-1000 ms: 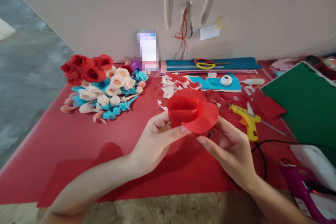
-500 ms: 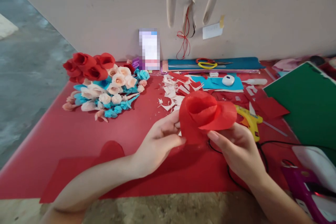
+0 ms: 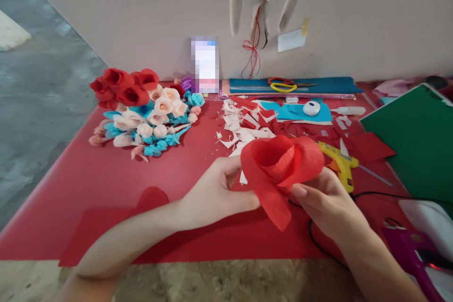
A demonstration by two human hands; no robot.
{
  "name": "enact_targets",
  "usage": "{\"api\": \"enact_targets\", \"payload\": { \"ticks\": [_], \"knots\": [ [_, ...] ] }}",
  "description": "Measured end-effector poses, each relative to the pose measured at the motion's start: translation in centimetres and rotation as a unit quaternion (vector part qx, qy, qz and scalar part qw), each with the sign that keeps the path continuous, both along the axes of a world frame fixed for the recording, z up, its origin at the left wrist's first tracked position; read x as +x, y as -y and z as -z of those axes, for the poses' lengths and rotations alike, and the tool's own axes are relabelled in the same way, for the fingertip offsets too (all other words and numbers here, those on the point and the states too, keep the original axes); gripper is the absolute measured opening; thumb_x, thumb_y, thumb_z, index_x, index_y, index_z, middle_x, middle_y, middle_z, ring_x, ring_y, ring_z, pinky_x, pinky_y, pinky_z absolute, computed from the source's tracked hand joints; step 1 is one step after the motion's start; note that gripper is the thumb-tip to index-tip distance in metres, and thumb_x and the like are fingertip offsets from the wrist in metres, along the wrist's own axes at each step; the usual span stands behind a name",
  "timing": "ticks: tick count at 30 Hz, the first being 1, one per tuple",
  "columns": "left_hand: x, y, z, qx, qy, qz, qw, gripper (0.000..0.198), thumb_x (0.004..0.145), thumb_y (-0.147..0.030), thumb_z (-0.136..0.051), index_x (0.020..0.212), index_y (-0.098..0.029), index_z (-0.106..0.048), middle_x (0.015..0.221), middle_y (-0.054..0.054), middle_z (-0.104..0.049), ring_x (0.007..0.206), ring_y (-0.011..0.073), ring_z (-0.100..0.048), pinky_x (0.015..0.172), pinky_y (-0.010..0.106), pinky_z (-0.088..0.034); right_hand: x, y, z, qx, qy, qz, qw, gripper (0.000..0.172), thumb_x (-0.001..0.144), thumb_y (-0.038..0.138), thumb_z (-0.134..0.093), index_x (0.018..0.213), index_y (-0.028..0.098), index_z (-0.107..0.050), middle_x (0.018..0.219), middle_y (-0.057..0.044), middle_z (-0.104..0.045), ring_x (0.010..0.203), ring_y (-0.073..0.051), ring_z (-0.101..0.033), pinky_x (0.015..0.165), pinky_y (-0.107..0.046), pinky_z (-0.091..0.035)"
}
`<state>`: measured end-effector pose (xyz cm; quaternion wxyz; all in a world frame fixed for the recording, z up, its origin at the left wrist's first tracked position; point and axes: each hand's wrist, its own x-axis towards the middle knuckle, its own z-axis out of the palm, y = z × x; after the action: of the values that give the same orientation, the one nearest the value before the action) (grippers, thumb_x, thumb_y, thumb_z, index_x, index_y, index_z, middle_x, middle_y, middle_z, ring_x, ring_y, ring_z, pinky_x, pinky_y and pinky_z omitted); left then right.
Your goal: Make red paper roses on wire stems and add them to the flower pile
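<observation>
A red paper flower [image 3: 279, 165] is held between both hands above the red table surface, its rolled petals facing up and a loose strip hanging down at the front. My left hand [image 3: 219, 188] grips the flower's left side, thumb in front and fingers partly hidden behind the petal. On the other side, my right hand [image 3: 327, 198] pinches the lower right petal between thumb and fingers. Just right of the flower lies a yellow glue gun [image 3: 339, 165], and behind it are red and white paper scraps [image 3: 237, 118].
Finished paper flowers [image 3: 141, 118] are heaped at the back left. A phone [image 3: 207, 66] leans on the wall. Scissors [image 3: 283, 86] lie on blue paper. At right stand a green board [image 3: 414, 137] and a purple object [image 3: 406, 250]; a black cable [image 3: 389, 195] crosses nearby.
The flower has tilted and come slightly nearer, and its front strip now hangs lower and free. My left hand's thumb has shifted right along it; both hands keep their hold.
</observation>
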<state>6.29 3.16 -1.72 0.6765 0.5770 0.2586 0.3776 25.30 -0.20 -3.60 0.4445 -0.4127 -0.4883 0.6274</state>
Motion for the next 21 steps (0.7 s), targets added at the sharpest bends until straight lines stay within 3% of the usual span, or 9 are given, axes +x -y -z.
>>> {"api": "enact_targets", "payload": {
  "ticks": [4, 12, 16, 21],
  "knots": [
    [-0.18, -0.05, 0.08, 0.01, -0.007, -0.006, 1.0, 0.022, 0.074, -0.012, -0.066, 0.092, -0.025, -0.07, 0.101, -0.002, -0.072, 0.098, 0.0173, -0.065, 0.081, 0.022, -0.051, -0.11, 0.02, -0.26, 0.0, -0.02, -0.014, 1.0, 0.012, 0.078, 0.033, -0.066, 0.089, 0.029, -0.069, 0.088, 0.0, -0.072, 0.081, -0.021, -0.069, 0.069, -0.031, -0.058],
    [-0.41, 0.02, -0.11, 0.024, -0.036, -0.008, 0.999, 0.017, 0.08, -0.02, -0.063, 0.095, -0.023, -0.071, 0.1, 0.0, -0.072, 0.098, 0.0202, -0.065, 0.077, 0.024, -0.052, 0.0, -0.07, -0.15, -0.013, -0.042, -0.031, 0.999, 0.012, 0.08, 0.031, -0.065, 0.091, 0.03, -0.069, 0.09, 0.002, -0.072, 0.082, -0.019, -0.069, 0.07, -0.027, -0.057],
    [-0.61, -0.08, -0.1, 0.089, -0.05, -0.019, 0.995, 0.019, 0.085, -0.024, -0.057, 0.098, -0.027, -0.071, 0.095, -0.001, -0.072, 0.092, 0.0158, -0.065, 0.074, 0.02, -0.05, 0.03, -0.07, -0.2, -0.015, -0.038, -0.026, 0.999, 0.013, 0.079, 0.033, -0.066, 0.091, 0.03, -0.07, 0.091, 0.001, -0.072, 0.084, -0.02, -0.069, 0.072, -0.028, -0.057],
    [-0.81, -0.12, -0.09, 0.147, -0.086, -0.037, 0.985, 0.018, 0.086, -0.024, -0.056, 0.095, -0.022, -0.071, 0.087, 0.001, -0.072, 0.081, 0.0153, -0.065, 0.068, 0.022, -0.05, 0.12, -0.05, -0.12, -0.051, -0.05, -0.036, 0.997, 0.018, 0.079, 0.033, -0.066, 0.096, 0.031, -0.069, 0.1, 0.001, -0.071, 0.094, -0.02, -0.066, 0.082, -0.028, -0.053]
  ]
}}
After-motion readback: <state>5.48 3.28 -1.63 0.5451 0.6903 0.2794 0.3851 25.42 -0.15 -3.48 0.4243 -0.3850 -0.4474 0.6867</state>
